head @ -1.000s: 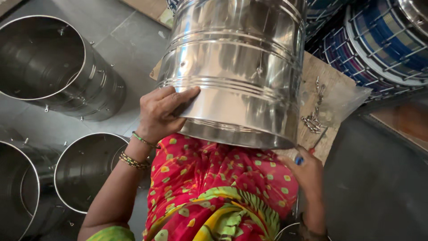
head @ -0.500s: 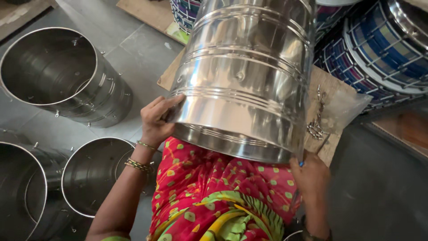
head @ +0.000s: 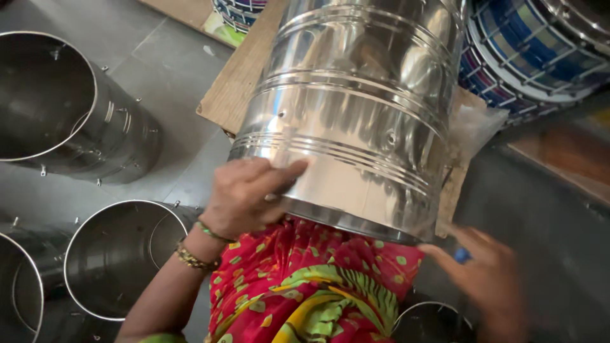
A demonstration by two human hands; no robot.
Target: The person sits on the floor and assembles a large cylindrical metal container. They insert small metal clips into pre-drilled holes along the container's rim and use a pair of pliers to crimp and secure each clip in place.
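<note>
Steel drum shell lies tilted across the lap, long axis running away from the person, near rim over the red patterned cloth. Left hand is on it, palm flat and fingers spread on the lower band; right hand sits off the shell's near-right rim, fingers loosely open, something small and blue in it (blurred). Open steel shells stand left of the drum shell, a wooden board beneath it, blue-striped drums to its right.

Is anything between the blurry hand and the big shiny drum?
Nothing visible stands between them. The right hand is blurred, just below and right of the steel drum, apart from its rim, with a small blue thing at its fingers. The left hand already lies flat on the drum's side.
</note>
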